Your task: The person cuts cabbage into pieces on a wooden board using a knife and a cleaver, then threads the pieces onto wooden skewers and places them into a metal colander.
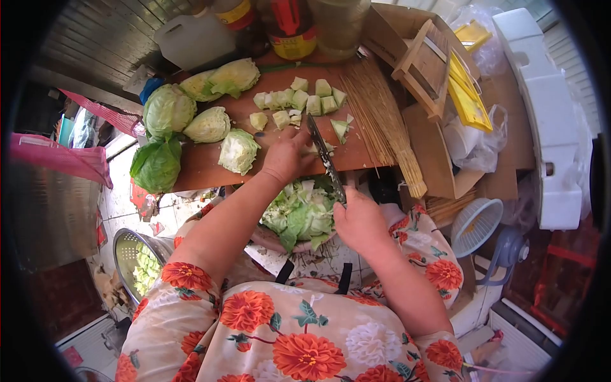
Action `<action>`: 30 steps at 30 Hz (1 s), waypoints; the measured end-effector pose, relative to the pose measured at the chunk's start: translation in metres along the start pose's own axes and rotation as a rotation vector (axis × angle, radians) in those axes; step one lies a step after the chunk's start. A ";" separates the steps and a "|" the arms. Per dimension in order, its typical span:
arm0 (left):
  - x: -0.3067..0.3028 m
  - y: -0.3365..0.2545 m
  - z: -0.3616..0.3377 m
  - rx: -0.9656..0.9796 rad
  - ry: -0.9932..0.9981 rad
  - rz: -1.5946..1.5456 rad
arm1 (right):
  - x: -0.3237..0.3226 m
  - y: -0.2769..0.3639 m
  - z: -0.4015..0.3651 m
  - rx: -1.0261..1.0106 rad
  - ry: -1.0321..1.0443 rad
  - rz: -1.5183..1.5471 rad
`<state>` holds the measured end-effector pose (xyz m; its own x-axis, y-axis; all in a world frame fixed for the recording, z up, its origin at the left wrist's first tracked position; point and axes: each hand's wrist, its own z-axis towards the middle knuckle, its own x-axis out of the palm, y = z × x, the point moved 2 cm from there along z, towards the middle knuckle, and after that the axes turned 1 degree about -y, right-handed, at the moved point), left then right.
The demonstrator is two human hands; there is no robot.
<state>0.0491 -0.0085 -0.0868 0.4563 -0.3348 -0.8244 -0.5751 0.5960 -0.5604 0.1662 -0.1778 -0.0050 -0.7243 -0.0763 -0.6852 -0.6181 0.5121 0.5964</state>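
Right hand [359, 219] fingers clamp knife [326, 159]; left hand [288, 156] fingers curl over cabbage piece [329, 148], steadying it on table [210, 169] beside the blade.

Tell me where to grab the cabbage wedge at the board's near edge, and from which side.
From above, probably, hand spanning the cabbage wedge across its broad middle: it lies on the board apart from other pieces. The left hand is right beside it; the right hand holds the knife.
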 end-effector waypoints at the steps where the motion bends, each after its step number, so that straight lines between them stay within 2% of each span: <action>1: 0.000 -0.003 -0.001 -0.044 0.010 0.003 | 0.003 -0.002 -0.002 0.010 0.017 -0.028; 4: 0.003 -0.008 -0.007 -0.149 0.008 -0.016 | 0.010 -0.005 -0.004 0.020 0.011 -0.080; 22: 0.012 -0.001 -0.010 -0.171 -0.004 -0.021 | -0.012 0.011 0.012 0.058 0.178 -0.198; 25: 0.009 -0.006 -0.009 -0.181 0.011 -0.015 | 0.000 0.000 0.025 -0.016 0.149 -0.220; 30: 0.008 -0.007 -0.013 -0.179 0.000 -0.024 | 0.019 -0.010 0.028 0.065 0.169 -0.222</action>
<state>0.0482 -0.0244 -0.0901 0.4709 -0.3474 -0.8109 -0.6759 0.4487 -0.5847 0.1677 -0.1605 -0.0358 -0.6173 -0.3319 -0.7133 -0.7505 0.5204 0.4074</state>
